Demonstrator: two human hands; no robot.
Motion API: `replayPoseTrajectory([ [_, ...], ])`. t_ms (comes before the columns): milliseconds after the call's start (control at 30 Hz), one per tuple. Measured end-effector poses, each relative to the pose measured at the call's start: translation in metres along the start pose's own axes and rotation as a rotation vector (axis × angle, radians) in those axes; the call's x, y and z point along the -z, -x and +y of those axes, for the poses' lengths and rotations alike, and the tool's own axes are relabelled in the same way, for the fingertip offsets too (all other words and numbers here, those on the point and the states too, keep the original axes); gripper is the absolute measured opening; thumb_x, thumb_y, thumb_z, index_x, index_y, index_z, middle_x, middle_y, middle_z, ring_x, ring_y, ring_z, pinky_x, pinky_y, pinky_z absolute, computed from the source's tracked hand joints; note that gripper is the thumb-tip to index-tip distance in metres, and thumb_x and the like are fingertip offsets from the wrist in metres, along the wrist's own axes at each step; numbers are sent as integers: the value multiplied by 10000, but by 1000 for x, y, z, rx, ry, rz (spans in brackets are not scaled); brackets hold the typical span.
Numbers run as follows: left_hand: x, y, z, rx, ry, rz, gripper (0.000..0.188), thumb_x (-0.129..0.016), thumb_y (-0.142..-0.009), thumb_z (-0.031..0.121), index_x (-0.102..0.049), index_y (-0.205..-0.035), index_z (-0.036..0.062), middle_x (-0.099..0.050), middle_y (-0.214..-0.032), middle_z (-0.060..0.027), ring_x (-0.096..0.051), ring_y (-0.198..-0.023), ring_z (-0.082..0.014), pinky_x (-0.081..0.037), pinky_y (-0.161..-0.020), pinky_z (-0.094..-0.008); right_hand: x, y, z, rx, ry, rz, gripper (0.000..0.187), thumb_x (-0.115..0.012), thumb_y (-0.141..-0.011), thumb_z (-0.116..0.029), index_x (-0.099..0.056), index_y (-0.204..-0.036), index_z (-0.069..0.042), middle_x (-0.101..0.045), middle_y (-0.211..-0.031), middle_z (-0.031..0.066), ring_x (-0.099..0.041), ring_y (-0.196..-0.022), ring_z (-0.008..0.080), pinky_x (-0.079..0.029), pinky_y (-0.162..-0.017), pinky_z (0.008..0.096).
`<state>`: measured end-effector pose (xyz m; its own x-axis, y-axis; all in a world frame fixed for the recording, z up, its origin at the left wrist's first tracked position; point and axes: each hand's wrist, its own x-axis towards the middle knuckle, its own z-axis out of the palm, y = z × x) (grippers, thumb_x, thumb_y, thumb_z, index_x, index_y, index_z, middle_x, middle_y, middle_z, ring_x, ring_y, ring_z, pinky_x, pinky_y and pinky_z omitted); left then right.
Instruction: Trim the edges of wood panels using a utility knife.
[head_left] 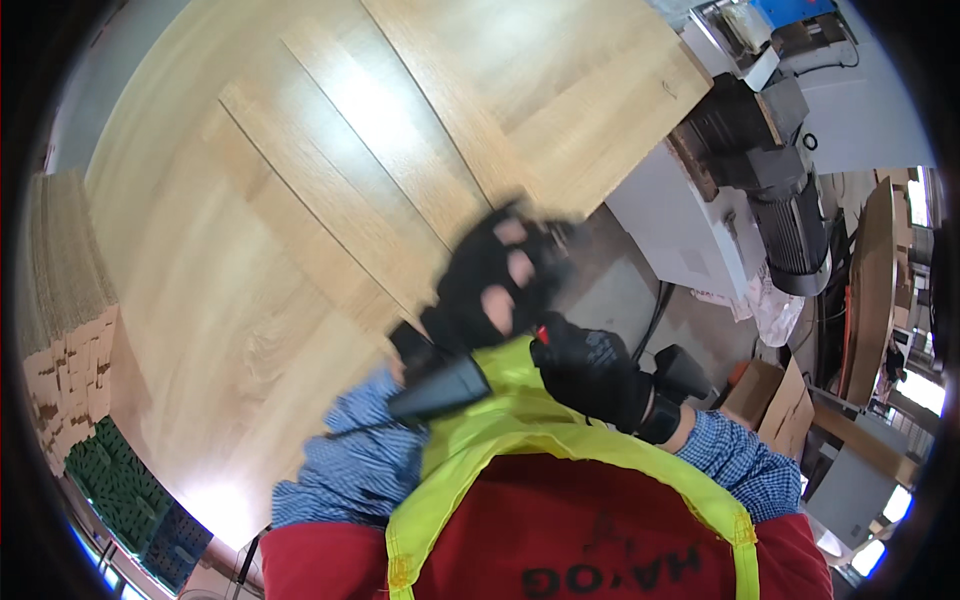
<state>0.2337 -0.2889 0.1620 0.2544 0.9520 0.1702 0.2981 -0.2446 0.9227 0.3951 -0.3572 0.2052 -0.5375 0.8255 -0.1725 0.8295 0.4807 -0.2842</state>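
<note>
My left hand (pixel 500 275), in a black glove with patches of bare skin showing, is over the near edge of the pale wood panels. Motion smears its fingers, so their grip cannot be made out. Close to my body, my right hand (pixel 597 372) in a black glove is closed, with a small red thing (pixel 543 335) showing at its finger end; the rest of that thing is hidden. Narrow wood-grain strips (pixel 325 190) lie side by side on a broad wood-grain board (pixel 240 370). Dark devices (pixel 440 390) are strapped at both wrists.
A dark motor (pixel 790 235) and machine parts stand at the right, beside a white panel (pixel 680 215). Stacked cardboard-like sheets (pixel 65 260) rise at the far left, above a green plastic pallet (pixel 115 490). An opened cardboard box (pixel 770 400) lies at the lower right.
</note>
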Motion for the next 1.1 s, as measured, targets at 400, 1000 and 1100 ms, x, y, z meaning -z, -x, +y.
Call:
replayPoseTrajectory([
  [400, 49, -115, -66, -240, -1193, -215, 649, -383, -957, 592, -380, -1476, 203, -329, -1538, -106, -236, -1447, -322, -113, -1191, -486, 2, -9, 26, 0, 140, 251, 78, -579, -879, -132, -556, -903, -61, -502, -594, 80, -526, -446, 224, -425, -432, 338],
  [1000, -47, -31, 4, -397, -190, -564, 421, -554, -872, 244, -609, -1260, 88, -650, -1093, -142, -562, -1151, -332, -318, -1120, -453, -29, 8, 51, 86, -276, 263, 28, -640, -772, -131, -621, -789, -120, -585, -634, 33, -614, -595, 260, -484, -561, 380],
  [1100, -51, -36, -1, -282, -183, -716, 427, -546, -895, 258, -598, -1262, 47, -668, -1024, -138, -591, -1104, -301, -358, -1103, -422, -42, 9, 57, 12, -333, 187, 41, -645, -752, -97, -627, -741, -132, -600, -649, 36, -620, -607, 248, -483, -559, 377],
])
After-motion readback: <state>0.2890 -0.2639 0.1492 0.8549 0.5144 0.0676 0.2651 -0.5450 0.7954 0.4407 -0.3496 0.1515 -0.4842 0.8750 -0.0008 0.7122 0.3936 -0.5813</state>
